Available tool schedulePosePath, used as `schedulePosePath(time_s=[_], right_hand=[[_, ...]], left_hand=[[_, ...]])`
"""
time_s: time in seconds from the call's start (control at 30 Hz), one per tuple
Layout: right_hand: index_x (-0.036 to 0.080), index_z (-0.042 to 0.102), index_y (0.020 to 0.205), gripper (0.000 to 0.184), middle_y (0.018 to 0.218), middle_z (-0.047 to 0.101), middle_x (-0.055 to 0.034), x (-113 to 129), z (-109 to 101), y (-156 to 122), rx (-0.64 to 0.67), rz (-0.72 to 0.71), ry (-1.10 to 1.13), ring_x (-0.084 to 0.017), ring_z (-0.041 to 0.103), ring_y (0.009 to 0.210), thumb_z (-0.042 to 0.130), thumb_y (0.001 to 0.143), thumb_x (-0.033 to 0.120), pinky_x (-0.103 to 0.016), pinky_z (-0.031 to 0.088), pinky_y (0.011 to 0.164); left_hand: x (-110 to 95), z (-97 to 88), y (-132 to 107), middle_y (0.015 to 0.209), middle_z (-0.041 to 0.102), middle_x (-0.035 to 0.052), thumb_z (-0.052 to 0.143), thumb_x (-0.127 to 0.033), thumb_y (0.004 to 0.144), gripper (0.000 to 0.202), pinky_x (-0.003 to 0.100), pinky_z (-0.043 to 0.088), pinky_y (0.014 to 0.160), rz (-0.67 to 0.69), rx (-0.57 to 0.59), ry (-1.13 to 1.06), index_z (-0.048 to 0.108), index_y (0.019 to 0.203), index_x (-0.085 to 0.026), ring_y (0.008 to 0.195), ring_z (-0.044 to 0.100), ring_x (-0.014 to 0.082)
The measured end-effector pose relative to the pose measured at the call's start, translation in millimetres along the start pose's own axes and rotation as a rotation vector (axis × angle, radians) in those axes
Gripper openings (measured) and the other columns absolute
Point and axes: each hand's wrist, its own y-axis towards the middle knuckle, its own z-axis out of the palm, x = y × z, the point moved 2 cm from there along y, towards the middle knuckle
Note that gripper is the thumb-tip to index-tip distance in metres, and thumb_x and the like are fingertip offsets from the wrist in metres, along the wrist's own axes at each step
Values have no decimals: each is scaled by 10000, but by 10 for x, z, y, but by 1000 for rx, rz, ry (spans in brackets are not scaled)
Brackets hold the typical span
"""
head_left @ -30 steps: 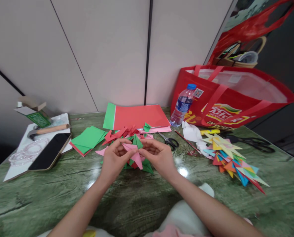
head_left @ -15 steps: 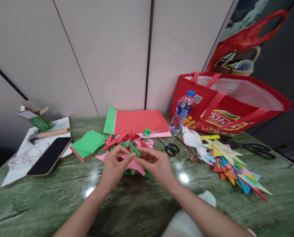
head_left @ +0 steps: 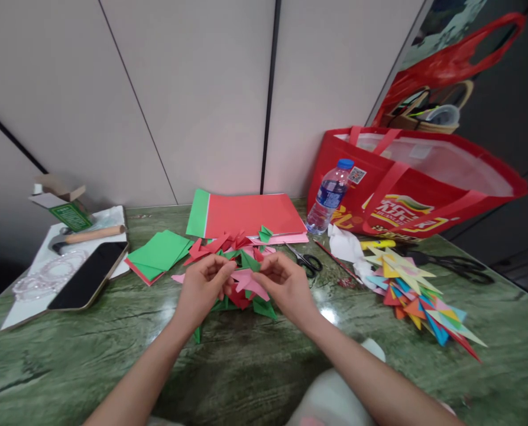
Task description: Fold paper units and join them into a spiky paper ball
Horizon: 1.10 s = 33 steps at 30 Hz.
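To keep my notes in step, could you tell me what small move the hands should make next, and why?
Probably press along the pink folded piece to sharpen its crease: the left hand and right hand both pinch it, one at each end, just above the pile of folded triangles.

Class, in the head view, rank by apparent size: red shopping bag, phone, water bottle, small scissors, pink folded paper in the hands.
1. red shopping bag
2. phone, though it lies nearer the camera
3. water bottle
4. small scissors and pink folded paper: alike, not ranked
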Motion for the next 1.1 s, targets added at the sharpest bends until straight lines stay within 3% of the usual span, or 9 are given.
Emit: schedulePosePath(time_s=[0.2, 0.47, 0.7, 0.93, 1.1], right_hand=[[184, 666, 791, 79, 773, 669, -32, 18, -28, 12, 76, -78, -166, -144, 609, 681, 621, 726, 191, -249, 492, 617], [179, 692, 737, 90, 769, 684, -43, 27, -57, 63, 116, -36, -119, -152, 613, 703, 693, 670, 239, -254, 492, 621], [184, 704, 734, 73, 770, 703, -44, 38, -84, 75, 95, -57, -146, -153, 631, 717, 653, 682, 173, -260, 504, 657], [187, 704, 750, 98, 786, 708, -50, 54, -79, 62, 115, -98, -234, -167, 637, 733, 610, 724, 180, -275, 503, 636], [197, 698, 735, 118, 769, 700, -41, 81, -67, 41, 139, -167, -291, -159, 626, 707, 593, 772, 237, -275, 498, 634]], left_hand=[[-9, -2, 9, 486, 590, -27, 631, -299, 717, 178, 180, 418, 364, -32, 25, -50, 550, 686, -144, 399, 530, 99], [-40, -28, 13, 484, 603, -30, 635, -234, 702, 120, 192, 458, 386, 18, 39, -106, 553, 683, -149, 394, 551, 105], [-119, -59, -4, 530, 636, -17, 639, -216, 665, 66, 211, 485, 446, 50, 86, -18, 616, 686, -157, 424, 577, 119], [-77, -121, 45, 690, 653, 40, 691, -211, 618, 83, 254, 494, 609, 167, 112, 153, 621, 606, -167, 661, 615, 167], [-122, -131, 42, 825, 651, 83, 697, -240, 626, 141, 276, 481, 693, 137, 156, 108, 598, 589, -147, 796, 613, 192]])
